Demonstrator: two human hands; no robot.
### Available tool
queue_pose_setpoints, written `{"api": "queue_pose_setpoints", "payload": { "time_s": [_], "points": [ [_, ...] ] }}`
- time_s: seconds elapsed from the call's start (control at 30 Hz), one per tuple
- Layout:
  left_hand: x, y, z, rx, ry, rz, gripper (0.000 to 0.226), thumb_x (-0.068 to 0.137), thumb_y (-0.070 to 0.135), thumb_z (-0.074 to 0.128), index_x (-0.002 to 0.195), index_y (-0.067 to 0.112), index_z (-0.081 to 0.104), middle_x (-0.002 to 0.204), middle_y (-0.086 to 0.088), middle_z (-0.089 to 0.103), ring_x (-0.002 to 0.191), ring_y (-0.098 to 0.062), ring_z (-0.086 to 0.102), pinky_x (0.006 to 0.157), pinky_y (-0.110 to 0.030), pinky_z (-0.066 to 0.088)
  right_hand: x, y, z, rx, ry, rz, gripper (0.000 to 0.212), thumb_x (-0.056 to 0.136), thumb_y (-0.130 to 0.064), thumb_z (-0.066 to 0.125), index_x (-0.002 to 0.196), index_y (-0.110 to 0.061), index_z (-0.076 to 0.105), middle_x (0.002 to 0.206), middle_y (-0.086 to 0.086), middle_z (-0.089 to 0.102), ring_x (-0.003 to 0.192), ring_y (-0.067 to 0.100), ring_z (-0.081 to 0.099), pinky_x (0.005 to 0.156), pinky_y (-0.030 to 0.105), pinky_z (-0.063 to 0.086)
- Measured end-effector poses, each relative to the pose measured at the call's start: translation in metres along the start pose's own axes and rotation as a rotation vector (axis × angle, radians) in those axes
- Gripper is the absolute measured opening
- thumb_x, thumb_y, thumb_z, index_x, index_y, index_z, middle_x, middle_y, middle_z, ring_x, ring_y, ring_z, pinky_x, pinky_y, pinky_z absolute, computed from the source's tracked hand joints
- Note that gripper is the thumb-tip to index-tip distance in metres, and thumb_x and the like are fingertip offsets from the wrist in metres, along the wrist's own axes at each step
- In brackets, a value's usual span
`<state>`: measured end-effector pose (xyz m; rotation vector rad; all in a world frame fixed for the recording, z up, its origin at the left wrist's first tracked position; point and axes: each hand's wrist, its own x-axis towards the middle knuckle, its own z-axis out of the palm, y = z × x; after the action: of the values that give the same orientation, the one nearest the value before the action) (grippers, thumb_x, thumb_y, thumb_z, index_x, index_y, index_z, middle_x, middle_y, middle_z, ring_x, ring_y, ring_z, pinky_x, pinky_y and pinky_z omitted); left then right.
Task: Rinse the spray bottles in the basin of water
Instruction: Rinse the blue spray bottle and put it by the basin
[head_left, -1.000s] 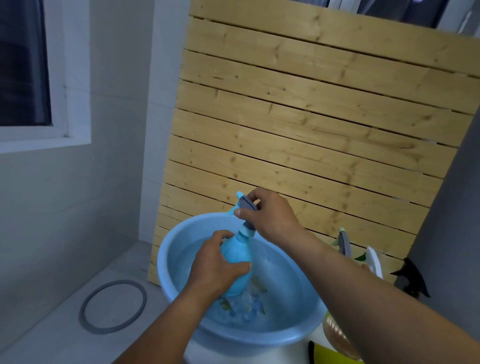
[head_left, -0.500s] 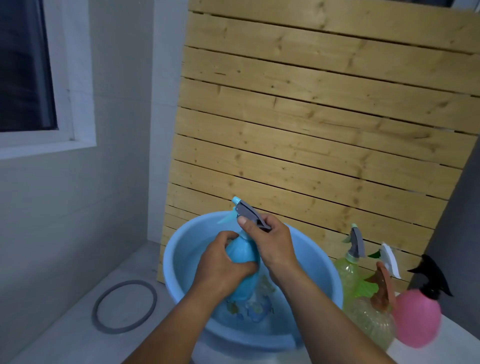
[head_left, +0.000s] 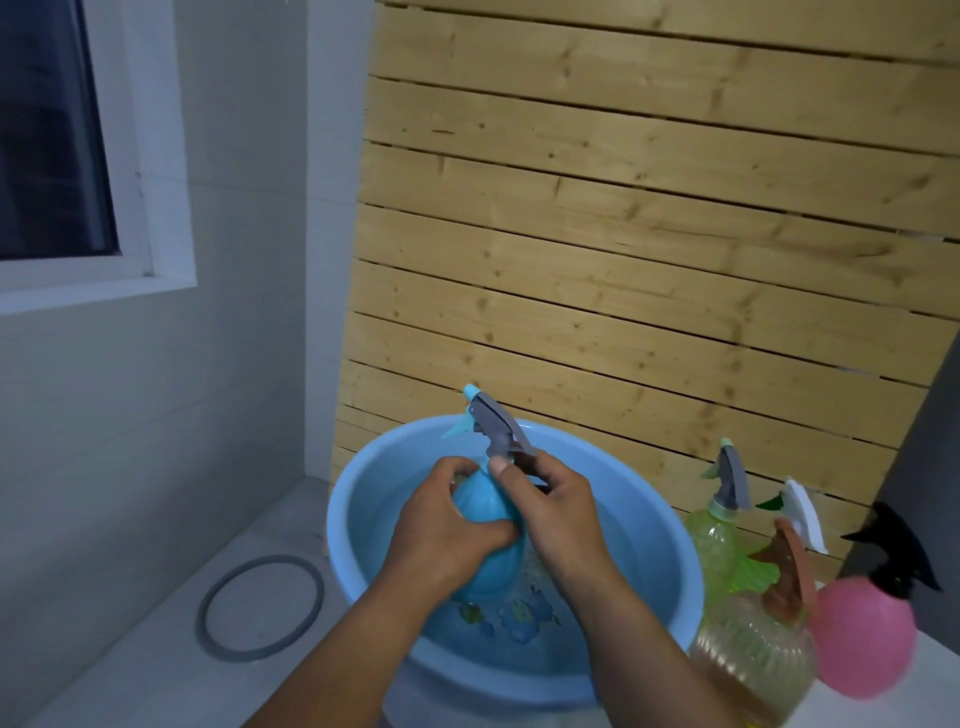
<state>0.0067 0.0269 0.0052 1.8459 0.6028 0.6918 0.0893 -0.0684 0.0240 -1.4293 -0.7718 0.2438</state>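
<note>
Left hand (head_left: 447, 525) is wrapped round the belly of the blue bottle (head_left: 488, 545), thumb across its front. The bottle is held tilted over the basin (head_left: 644, 525), its base at or just above the water; whether it is wetted there cannot be told. Right hand (head_left: 550, 514), just beside the left, pinches the neck below the grey sprayer (head_left: 496, 423), thumb against the collar.

Judgement: the step in hand is working the bottle at the neck, to rub or to loosen the head. Recommended: keep the left grip firm on the slick round body, turn with the right only, and hold the work low over the water so any spill falls into the basin.

Right of the right hand, well clear, stand a green bottle (head_left: 714, 540), an amber bottle (head_left: 748, 660) and a pink bottle (head_left: 862, 639), apparently awaiting rinsing.

Surface: a pale table (head_left: 130, 670) carries the basin; a grey ring (head_left: 260, 608) lies left of the left hand. Room: window (head_left: 52, 135) far left, slatted wood panel (head_left: 649, 234) behind the basin.
</note>
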Motion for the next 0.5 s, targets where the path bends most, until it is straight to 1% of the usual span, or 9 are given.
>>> {"api": "queue_pose_setpoints", "payload": {
  "time_s": [0.1, 0.13, 0.2, 0.23, 0.3, 0.4, 0.47, 0.5],
  "points": [
    [-0.0013, 0.0002, 0.0001, -0.005, -0.007, 0.002, 0.062, 0.052, 0.041, 0.081, 0.107, 0.041, 0.052, 0.096, 0.011, 0.063, 0.084, -0.007, 0.064, 0.077, -0.036, 0.057, 0.0008, 0.0013, 0.0003, -0.023, 0.017, -0.009, 0.018, 0.080, -0.029, 0.076, 0.098, -0.026, 0.073, 0.095, 0.000, 0.074, 0.091, 0.019, 0.071, 0.081, 0.038, 0.058],
    [-0.0022, 0.0009, 0.0007, -0.008, -0.013, 0.006, 0.061, 0.051, 0.041, 0.081, 0.105, 0.041, 0.052, 0.094, 0.011, 0.064, 0.083, -0.007, 0.065, 0.075, -0.036, 0.058, 0.0003, 0.0015, 0.0005, -0.015, 0.026, -0.011, 0.021, 0.078, -0.028, 0.079, 0.097, -0.024, 0.070, 0.094, 0.003, 0.074, 0.092, 0.022, 0.071, 0.083, 0.042, 0.058],
    [-0.0027, 0.0015, 0.0017, -0.013, -0.026, 0.015, 0.061, 0.050, 0.041, 0.081, 0.105, 0.041, 0.053, 0.093, 0.010, 0.066, 0.082, -0.007, 0.066, 0.075, -0.037, 0.058, 0.0001, 0.0024, 0.0017, -0.007, 0.055, -0.006, 0.030, 0.074, -0.026, 0.084, 0.096, -0.019, 0.064, 0.094, 0.007, 0.073, 0.091, 0.025, 0.070, 0.085, 0.046, 0.057],
    [-0.0026, 0.0013, 0.0022, -0.013, -0.029, 0.017, 0.062, 0.050, 0.042, 0.081, 0.105, 0.041, 0.053, 0.093, 0.010, 0.066, 0.082, -0.006, 0.066, 0.075, -0.036, 0.058, -0.0003, 0.0031, 0.0022, -0.014, 0.060, -0.004, 0.032, 0.073, -0.027, 0.084, 0.096, -0.019, 0.062, 0.094, 0.007, 0.072, 0.091, 0.025, 0.070, 0.085, 0.046, 0.057],
    [-0.0019, 0.0009, 0.0026, -0.013, -0.020, 0.012, 0.062, 0.049, 0.044, 0.080, 0.104, 0.041, 0.053, 0.092, 0.011, 0.066, 0.081, -0.005, 0.066, 0.071, -0.032, 0.057, -0.0013, 0.0039, 0.0028, -0.023, 0.036, -0.003, 0.028, 0.077, -0.032, 0.080, 0.100, -0.024, 0.064, 0.096, 0.001, 0.073, 0.093, 0.019, 0.070, 0.085, 0.041, 0.057],
    [-0.0008, 0.0001, 0.0016, -0.002, -0.007, 0.003, 0.065, 0.049, 0.046, 0.081, 0.106, 0.042, 0.050, 0.093, 0.011, 0.063, 0.081, -0.004, 0.063, 0.065, -0.025, 0.052, -0.0026, 0.0018, 0.0023, -0.030, -0.032, 0.007, 0.024, 0.086, -0.035, 0.062, 0.110, -0.033, 0.068, 0.100, -0.008, 0.074, 0.095, 0.009, 0.069, 0.085, 0.031, 0.056],
    [-0.0007, 0.0002, 0.0010, 0.008, -0.005, -0.004, 0.066, 0.048, 0.048, 0.079, 0.106, 0.043, 0.049, 0.093, 0.012, 0.062, 0.079, -0.003, 0.063, 0.062, -0.023, 0.048, -0.0031, 0.0000, 0.0020, -0.024, -0.061, 0.008, 0.021, 0.089, -0.033, 0.062, 0.108, -0.034, 0.070, 0.097, -0.005, 0.075, 0.091, 0.011, 0.071, 0.080, 0.028, 0.057],
    [-0.0008, 0.0004, 0.0010, 0.002, -0.004, -0.010, 0.067, 0.047, 0.050, 0.078, 0.106, 0.042, 0.049, 0.092, 0.012, 0.062, 0.078, -0.002, 0.063, 0.060, -0.021, 0.047, -0.0033, 0.0002, 0.0019, -0.010, -0.064, 0.010, 0.019, 0.089, -0.032, 0.065, 0.107, -0.033, 0.070, 0.095, -0.002, 0.076, 0.089, 0.014, 0.072, 0.079, 0.030, 0.058]
  ]
}}
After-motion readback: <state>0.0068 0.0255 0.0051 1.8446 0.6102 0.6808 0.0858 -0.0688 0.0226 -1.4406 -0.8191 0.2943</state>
